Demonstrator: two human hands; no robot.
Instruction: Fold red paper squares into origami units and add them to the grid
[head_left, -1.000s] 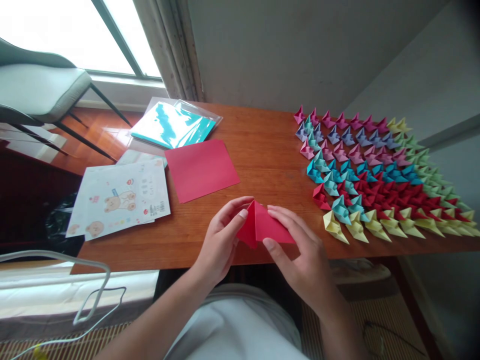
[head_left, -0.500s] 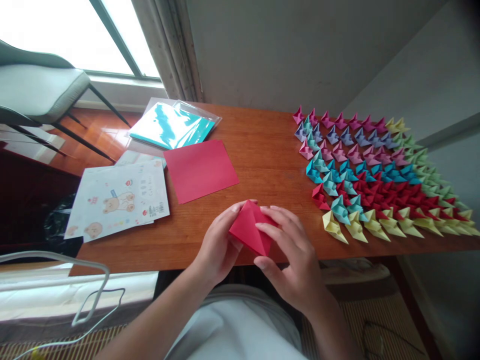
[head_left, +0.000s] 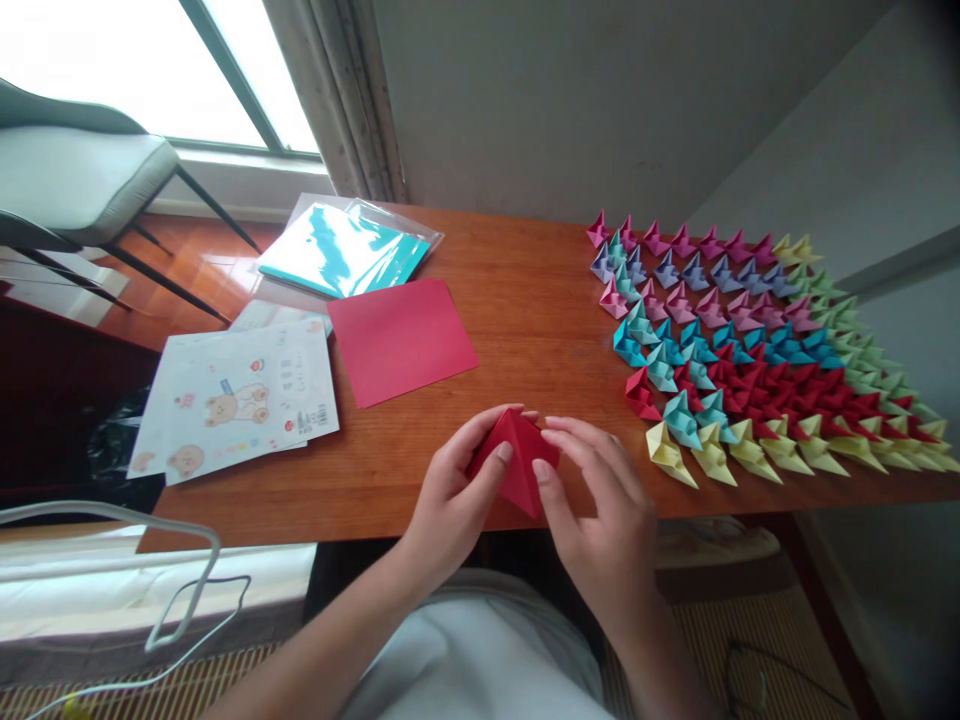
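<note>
A folded piece of red origami paper (head_left: 523, 470), diamond-like with a crease down its middle, is held up over the table's front edge. My left hand (head_left: 457, 490) grips its left side, the thumb lying on the front face and the fingers behind. At its right side is my right hand (head_left: 600, 500), thumb and fingertips closed on the paper's edge. A flat stack of red paper sheets (head_left: 405, 340) lies on the table beyond my left hand. Rows of folded paper boats (head_left: 750, 350) in several colours stand to the right.
The brown wooden table (head_left: 525, 300) runs along a grey wall. Plastic-wrapped blue paper (head_left: 345, 250) sits at the back left, with bear-printed packets (head_left: 247, 400) nearer me. A chair (head_left: 82, 180) stands by the window, and a white cable (head_left: 202, 580) curves at the lower left.
My left thumb has come round onto the front face of the red paper. The right fingers have drawn back from that face to its right edge, and the paper has turned slightly.
</note>
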